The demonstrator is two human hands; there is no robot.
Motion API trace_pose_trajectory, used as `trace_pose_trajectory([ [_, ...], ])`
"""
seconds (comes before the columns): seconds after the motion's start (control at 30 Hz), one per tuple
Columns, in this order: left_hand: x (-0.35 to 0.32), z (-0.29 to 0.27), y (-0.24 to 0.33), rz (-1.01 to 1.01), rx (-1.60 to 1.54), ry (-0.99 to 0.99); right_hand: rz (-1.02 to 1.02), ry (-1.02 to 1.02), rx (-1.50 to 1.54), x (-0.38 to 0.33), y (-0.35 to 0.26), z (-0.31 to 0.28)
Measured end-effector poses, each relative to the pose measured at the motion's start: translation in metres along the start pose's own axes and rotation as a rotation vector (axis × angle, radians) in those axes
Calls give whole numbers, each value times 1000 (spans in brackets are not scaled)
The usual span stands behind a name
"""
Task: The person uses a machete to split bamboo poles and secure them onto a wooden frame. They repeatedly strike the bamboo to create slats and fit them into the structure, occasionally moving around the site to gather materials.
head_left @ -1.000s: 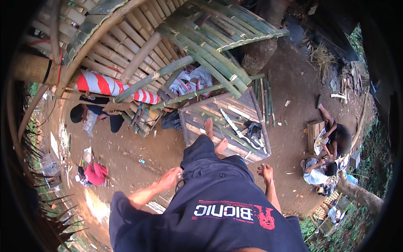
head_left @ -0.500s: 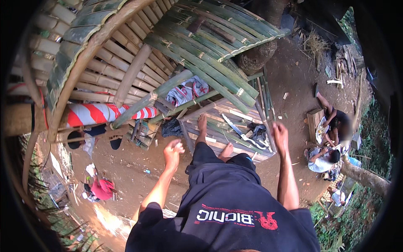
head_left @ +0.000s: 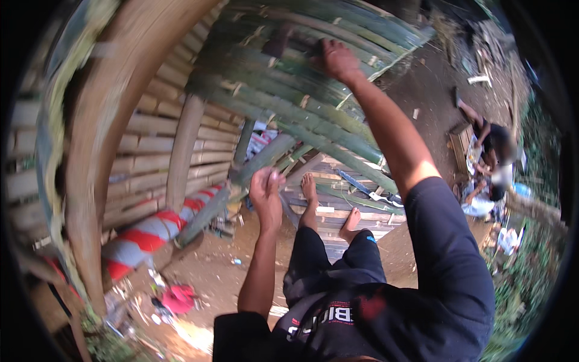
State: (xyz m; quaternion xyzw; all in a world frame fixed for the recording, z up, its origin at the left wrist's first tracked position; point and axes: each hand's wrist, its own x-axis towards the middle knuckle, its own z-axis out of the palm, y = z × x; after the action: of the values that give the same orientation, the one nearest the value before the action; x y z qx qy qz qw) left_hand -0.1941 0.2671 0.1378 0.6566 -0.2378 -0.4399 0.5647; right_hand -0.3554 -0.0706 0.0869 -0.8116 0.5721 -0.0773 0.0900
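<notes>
My right hand (head_left: 339,60) reaches up onto the green split-bamboo panel (head_left: 265,102). Its fingers curl down over the handle of a dark wooden tool shaped like a hammer (head_left: 278,41); blur and the hand hide most of that handle. My left hand (head_left: 267,187) is held up in front of the bamboo structure with its fingers closed; whatever is in them, if anything, cannot be made out. Below, a machete (head_left: 356,183) with a pale handle lies on the slatted platform (head_left: 338,220), where my bare feet stand.
A thick brown bamboo beam (head_left: 93,163) arches on the left beside a wall of pale bamboo strips (head_left: 142,145). A red-and-white striped wrap (head_left: 151,235) covers a pole. Other people (head_left: 496,142) sit on the ground at the right; someone in red (head_left: 179,298) is at lower left.
My right hand has moved up and to the left, from beside the platform onto the bamboo panel and the wooden tool. My left hand has risen slightly. The view has shifted closer to the bamboo structure.
</notes>
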Motion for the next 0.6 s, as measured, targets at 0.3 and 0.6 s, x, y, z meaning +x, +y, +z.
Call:
trace_pose_trajectory([
  [0.3,3,-33,-30,-76,88,-40,-3,-19,-107,21,-7,-1],
  [0.6,13,-35,-19,-93,26,-69,240,-105,769,-132,-46,-99],
])
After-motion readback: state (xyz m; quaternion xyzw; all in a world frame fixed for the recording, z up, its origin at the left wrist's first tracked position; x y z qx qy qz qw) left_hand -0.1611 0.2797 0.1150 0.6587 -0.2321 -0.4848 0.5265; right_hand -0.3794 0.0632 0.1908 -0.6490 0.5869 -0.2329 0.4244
